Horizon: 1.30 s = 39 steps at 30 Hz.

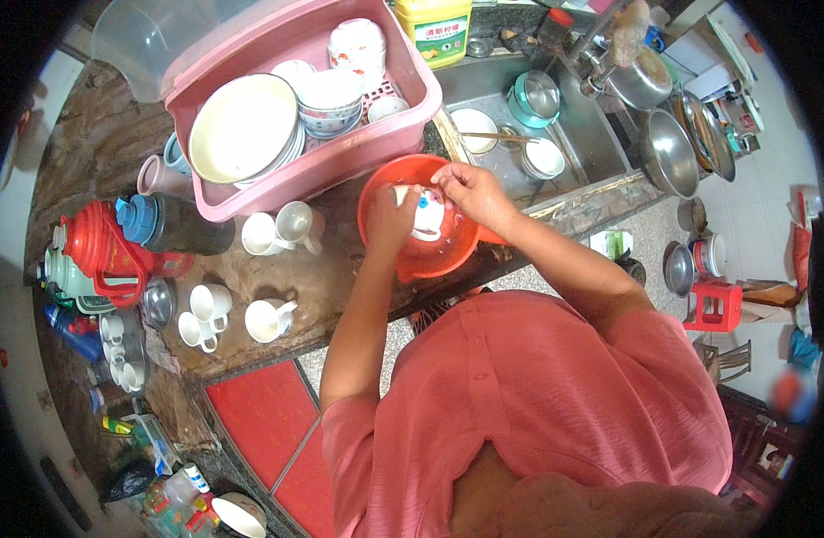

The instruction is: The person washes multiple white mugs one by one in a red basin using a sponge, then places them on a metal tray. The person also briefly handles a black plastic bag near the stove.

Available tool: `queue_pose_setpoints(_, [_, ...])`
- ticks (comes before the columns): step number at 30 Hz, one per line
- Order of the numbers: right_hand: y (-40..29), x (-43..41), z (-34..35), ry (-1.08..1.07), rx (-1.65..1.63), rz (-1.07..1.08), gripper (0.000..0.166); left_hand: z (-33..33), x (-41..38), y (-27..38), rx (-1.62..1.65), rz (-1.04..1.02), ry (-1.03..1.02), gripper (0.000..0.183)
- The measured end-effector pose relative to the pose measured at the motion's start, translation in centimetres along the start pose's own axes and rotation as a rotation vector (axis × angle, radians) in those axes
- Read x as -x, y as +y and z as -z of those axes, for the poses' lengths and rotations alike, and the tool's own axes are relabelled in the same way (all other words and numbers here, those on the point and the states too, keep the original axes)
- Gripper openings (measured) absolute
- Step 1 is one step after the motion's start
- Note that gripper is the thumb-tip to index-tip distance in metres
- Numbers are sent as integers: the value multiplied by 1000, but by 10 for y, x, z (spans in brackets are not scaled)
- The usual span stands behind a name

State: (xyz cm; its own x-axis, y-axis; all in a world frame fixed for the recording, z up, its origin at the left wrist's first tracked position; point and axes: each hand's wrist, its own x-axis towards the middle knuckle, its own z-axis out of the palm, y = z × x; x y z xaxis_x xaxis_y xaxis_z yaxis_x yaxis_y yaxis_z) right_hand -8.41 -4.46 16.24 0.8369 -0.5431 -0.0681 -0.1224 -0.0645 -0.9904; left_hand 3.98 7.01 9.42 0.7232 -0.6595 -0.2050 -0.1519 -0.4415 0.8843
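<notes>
A white mug [428, 220] with a blue and a pink flower is tilted inside a red plastic basin [452, 259]. My left hand [390, 216] grips the mug from its left side. Over the basin's upper right part is my right hand [476, 191], its thumb and fingertips drawn together close to the mug. Whether anything small is between those fingertips is unclear. On the counter to the left stand more white mugs: a pair [259, 233] near the basin, another pair [210, 304] farther left, and a single mug [265, 320] with its handle turned right.
A pink dish box [358, 158] with bowls and plates borders the basin behind. The steel sink [590, 144] at right holds bowls, chopsticks and a turquoise pot [533, 101]. A red thermos [95, 242] and a dark bottle [190, 225] stand left. A yellow jug [435, 33] stands behind.
</notes>
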Motion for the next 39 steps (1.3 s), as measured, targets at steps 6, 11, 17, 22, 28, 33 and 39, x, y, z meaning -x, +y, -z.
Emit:
queue_pose_setpoints(6, [8,10,4,-23,75,-14,14,-8,-16,6,241,563,-464,52])
queue_pose_setpoints(11, [-11,16,7,134,421,186,21,5,-21,18,575,742,-558,45])
queue_pose_setpoints(17, [19,15,10,-88,427,-68,27,-15,-16,11,691,576,-540,53])
queue_pose_setpoints(22, [-24,12,7,-117,-201,-396,28,24,16,55,485,499,-541,80])
queue_pose_setpoints(28, [-8,0,10,-33,-867,-504,31,49,24,47,554,235,-299,66])
queue_pose_setpoints(33, [7,-6,5,-46,-1075,-526,31,66,40,65,563,19,-182,47])
queue_pose_setpoints(39, [-30,-3,-11,-165,-501,-277,19,92,49,48,366,-145,-49,39])
